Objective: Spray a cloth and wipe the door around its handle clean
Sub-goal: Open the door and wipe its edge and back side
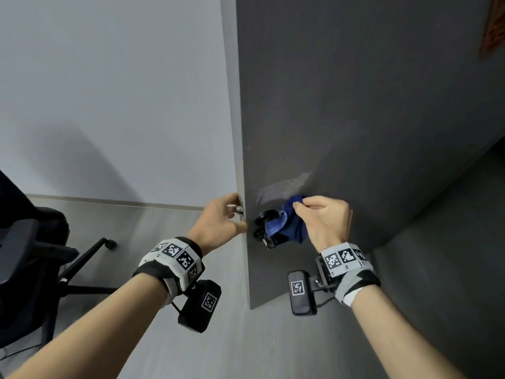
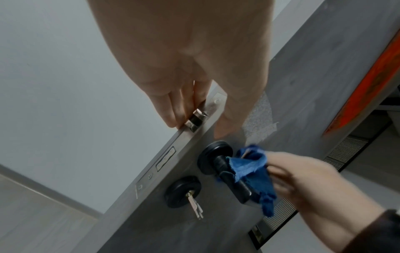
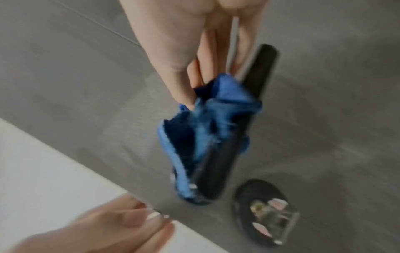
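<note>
The dark grey door (image 1: 355, 105) stands ajar, with its black lever handle (image 1: 266, 217) near its left edge. A blue cloth (image 1: 287, 228) hangs draped over the lever (image 2: 236, 184). My right hand (image 1: 297, 206) pinches the cloth's upper fold between thumb and fingers, right beside the handle (image 3: 257, 82); the cloth (image 3: 205, 128) looks blurred there. My left hand (image 1: 240, 214) grips the door edge at the metal latch (image 2: 195, 118), thumb on the door face. Below the handle is a round black lock (image 2: 184, 191) with a key (image 2: 195, 205) in it. No spray bottle is in view.
A black office chair (image 1: 32, 255) stands on the floor at the left, in front of a white wall (image 1: 109, 77). A pale patch of tape residue (image 1: 284, 187) marks the door above the handle. A red-orange sheet (image 1: 494, 23) hangs higher on the door. A floor grille (image 2: 346, 150) lies beyond.
</note>
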Motion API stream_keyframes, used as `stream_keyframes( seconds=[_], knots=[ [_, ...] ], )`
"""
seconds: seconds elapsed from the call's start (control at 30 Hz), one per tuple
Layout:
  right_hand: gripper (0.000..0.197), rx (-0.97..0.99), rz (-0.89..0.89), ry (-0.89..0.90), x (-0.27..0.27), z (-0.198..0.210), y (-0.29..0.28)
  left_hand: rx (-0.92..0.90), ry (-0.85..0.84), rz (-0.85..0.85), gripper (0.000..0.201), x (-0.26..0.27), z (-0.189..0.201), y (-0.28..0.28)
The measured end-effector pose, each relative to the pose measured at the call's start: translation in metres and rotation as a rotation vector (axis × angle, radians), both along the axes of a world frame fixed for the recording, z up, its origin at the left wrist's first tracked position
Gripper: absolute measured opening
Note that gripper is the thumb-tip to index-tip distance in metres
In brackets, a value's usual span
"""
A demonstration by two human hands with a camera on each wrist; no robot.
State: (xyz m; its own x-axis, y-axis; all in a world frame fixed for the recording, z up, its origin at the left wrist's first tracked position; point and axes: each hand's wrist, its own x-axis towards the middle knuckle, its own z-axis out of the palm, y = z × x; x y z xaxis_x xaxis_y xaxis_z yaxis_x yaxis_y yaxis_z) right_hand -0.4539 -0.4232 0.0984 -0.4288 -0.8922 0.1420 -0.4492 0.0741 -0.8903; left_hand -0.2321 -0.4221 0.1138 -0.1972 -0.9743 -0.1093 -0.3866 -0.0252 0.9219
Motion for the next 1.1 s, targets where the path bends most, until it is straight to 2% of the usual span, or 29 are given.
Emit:
stream_keyframes(
  seconds=[0.1,0.17,0.23,0.37,0.43,0.5,0.63,0.7,0.77,0.83,0.97,1.03,1.1],
  knots=[
    [0.008,-0.294,0.017,0.001,0.019,0.015,0.005,-0.004,-0.015,-0.026,0.049,0.000,0.003,-0.001],
    [0.008,-0.489,0.119,0.141,0.036,0.016,0.014,-0.002,-0.025,-0.040,0.056,0.003,0.002,-0.002],
    [0.009,-0.579,0.212,0.276,0.050,0.008,0.023,0.009,-0.024,-0.061,0.057,0.006,0.001,-0.002],
    [0.007,-0.606,0.362,0.360,0.048,-0.005,0.024,0.031,-0.026,-0.085,0.045,0.009,0.003,-0.001],
    [0.008,-0.583,0.359,0.386,0.034,-0.003,0.021,0.042,-0.006,-0.102,0.053,0.009,0.005,-0.002],
    [0.011,-0.523,0.242,0.289,0.011,-0.004,0.013,0.055,0.017,-0.110,0.058,0.007,0.009,-0.002],
    [0.012,-0.384,-0.104,-0.073,-0.030,-0.002,-0.007,0.077,0.071,-0.069,0.059,0.000,0.018,0.000],
    [0.015,-0.421,-0.147,-0.128,-0.025,0.009,-0.011,0.054,0.056,-0.067,0.062,0.000,0.019,-0.002],
    [0.016,-0.482,-0.076,-0.135,-0.001,0.023,-0.005,0.043,0.052,-0.075,0.063,0.000,0.020,-0.003],
    [0.016,-0.523,0.088,-0.119,0.029,0.031,0.009,0.033,0.064,-0.076,0.064,0.001,0.019,-0.004],
    [0.014,-0.574,0.422,0.115,0.057,0.028,0.027,0.053,0.105,-0.089,0.055,0.003,0.014,-0.005],
    [0.014,-0.572,0.453,0.157,0.044,0.024,0.021,0.069,0.117,-0.079,0.057,0.005,0.012,-0.004],
    [0.015,-0.551,0.385,0.150,0.021,0.019,0.010,0.075,0.126,-0.071,0.064,0.007,0.010,-0.005]
  ],
)
